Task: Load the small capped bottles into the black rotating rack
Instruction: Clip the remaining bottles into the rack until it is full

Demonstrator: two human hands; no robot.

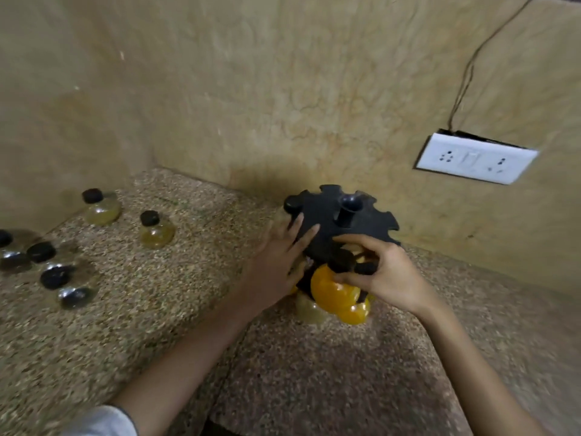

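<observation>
**A:** Two hands, both close in over the counter (pixel 188 278). What is each doing?

**B:** The left hand (pixel 276 262) lies with fingers straight against the rim of the black rack (pixel 323 221), steadying it, I'd say. The right hand (pixel 386 275) has thumb and fingers curled round the neck of an orange bottle (pixel 330 294), at the rack's near edge.

**A:** Is it seated?

**B:** I can't tell, because fingers hide the cap.

**A:** What's the risk?

**B:** The rack turns. If the left hand slackens, the push could spin the slot aside, so the neck misses. It could also knock the lower bottle (pixel 355 313) just beneath.

**A:** And farther off?

**B:** Two yellowish bottles (pixel 157 232) stand well left, not yet loaded. A dark-capped cluster (pixel 53 275) sits at the far left edge. On the wall behind is a white socket plate (pixel 474 158).
</observation>
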